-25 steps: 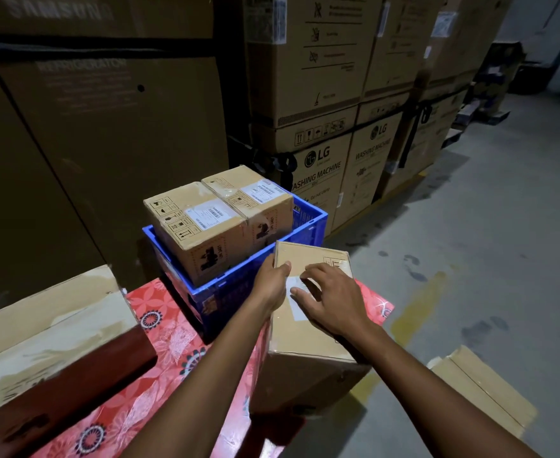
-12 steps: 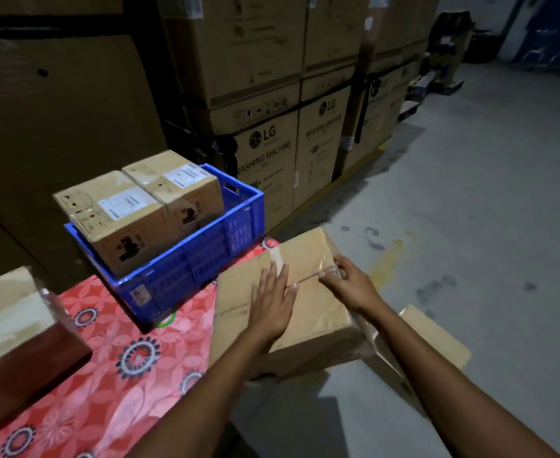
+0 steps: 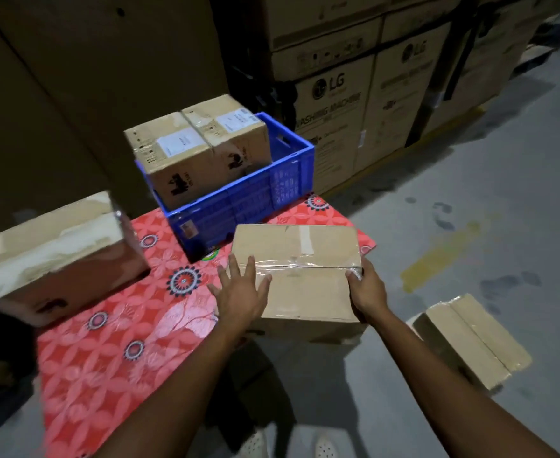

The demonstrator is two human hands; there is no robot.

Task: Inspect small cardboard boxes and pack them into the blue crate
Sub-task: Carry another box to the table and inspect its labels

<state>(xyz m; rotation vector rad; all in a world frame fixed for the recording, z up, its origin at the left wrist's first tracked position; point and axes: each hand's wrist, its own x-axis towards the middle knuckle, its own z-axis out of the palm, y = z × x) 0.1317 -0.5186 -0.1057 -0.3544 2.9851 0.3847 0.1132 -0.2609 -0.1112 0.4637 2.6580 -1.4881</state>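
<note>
A taped cardboard box lies at the right edge of the red floral table, overhanging its corner. My left hand rests flat on the box's near left corner, fingers spread. My right hand grips its right edge at the tape seam. Behind it stands the blue crate, holding two labelled cardboard boxes side by side, which stick up above its rim. The crate's right part is open.
Another cardboard box sits on the table's left side. A further box lies on the grey concrete floor at the right. Tall stacked appliance cartons stand behind the table. My shoes show at the bottom.
The box has been turned and laid flatter, its taped seam now facing me. My left hand moved to its left corner, my right hand to its right edge. The camera view shifted down and left.
</note>
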